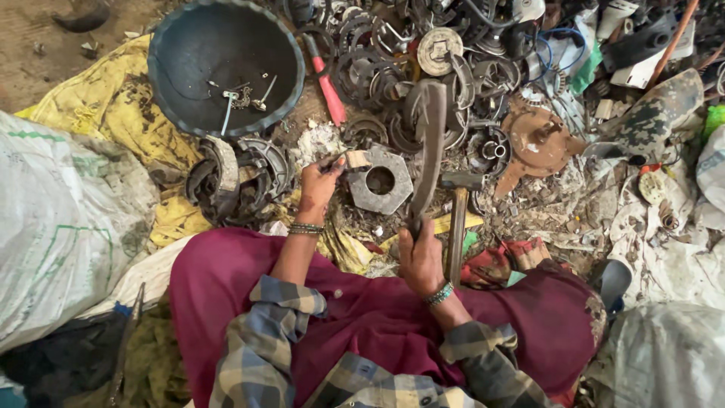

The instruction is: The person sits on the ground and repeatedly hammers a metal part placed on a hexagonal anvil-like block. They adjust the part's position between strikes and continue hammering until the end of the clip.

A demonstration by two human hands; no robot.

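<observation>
My left hand (319,187) grips a small dark metal part and rests it on the edge of a thick grey hexagonal metal block (380,180) with a round hole. My right hand (420,257) is closed around the handle of a long curved dark metal blade (431,143) that points up and away over the block. A wooden-handled hammer (458,219) lies just right of that hand, untouched. Both wrists wear bangles, and the sleeves are plaid.
A dark round basin (226,64) with a few small metal bits sits at upper left. A heap of scrap metal rings and parts (423,68) fills the top, with a red-handled tool (328,87). White sacks (60,227) lie left and right; maroon cloth covers my knees.
</observation>
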